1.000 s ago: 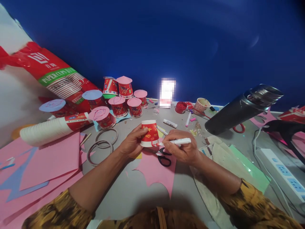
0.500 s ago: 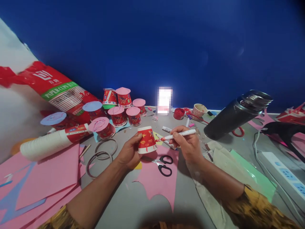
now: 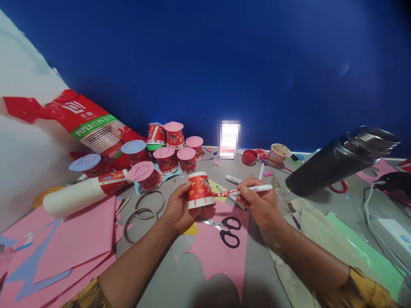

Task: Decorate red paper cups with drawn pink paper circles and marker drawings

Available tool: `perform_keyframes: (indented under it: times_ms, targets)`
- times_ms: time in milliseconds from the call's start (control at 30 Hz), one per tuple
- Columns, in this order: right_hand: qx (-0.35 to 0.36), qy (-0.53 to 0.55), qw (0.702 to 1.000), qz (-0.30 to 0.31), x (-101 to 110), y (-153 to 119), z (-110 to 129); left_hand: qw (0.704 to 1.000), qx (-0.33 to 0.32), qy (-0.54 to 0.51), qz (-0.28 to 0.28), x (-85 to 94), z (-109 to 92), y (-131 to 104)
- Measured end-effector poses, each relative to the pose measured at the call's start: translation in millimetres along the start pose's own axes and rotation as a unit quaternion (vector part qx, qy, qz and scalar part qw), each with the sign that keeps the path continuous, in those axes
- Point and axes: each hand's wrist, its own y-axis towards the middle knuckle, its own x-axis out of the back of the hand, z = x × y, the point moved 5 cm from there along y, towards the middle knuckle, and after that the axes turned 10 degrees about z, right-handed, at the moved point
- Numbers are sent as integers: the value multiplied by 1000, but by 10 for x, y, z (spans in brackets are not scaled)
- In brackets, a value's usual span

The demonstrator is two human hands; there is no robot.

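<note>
A red paper cup (image 3: pixel 200 191) with yellow designs and white bands at both ends is held upside down in my left hand (image 3: pixel 179 208), with fingers round its left side and below. My right hand (image 3: pixel 261 206) is closed on a white marker (image 3: pixel 257 188), whose red-stained tip points left, at or close to the cup's right side near the lower band. Beneath the cup, black-handled scissors (image 3: pixel 229 231) lie on a cut pink sheet (image 3: pixel 221 261).
Several red cups with pink or blue paper tops (image 3: pixel 165 159) stand back left, beside a stack of cups (image 3: pixel 75 197) and a red bag (image 3: pixel 96 124). Two rings (image 3: pixel 141 214) lie left. A dark flask (image 3: pixel 334 164), cloth (image 3: pixel 308 239) and power strip (image 3: pixel 393 235) are right.
The whole view has shifted, so most things sit further right in the picture. The marker's tip has moved lower against the cup and the marker lies flatter. Both hands keep their holds.
</note>
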Motion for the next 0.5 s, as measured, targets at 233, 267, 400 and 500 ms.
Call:
perform_keyframes:
  times_ms: [233,267,400,500]
  targets:
    - [-17,28,999,-16,-18,31,6,1000,20,-7,21,43,30,9]
    - [-10,15,1000,-11,-27,24,19,1000,19,-5,16,46,34,8]
    - [28,-74,997,21,-78,-43,92,1000,11,9,-9,30,56,-2]
    - [49,-146,988,29,-99,-86,136,1000,12,14,-12,-6,75,-5]
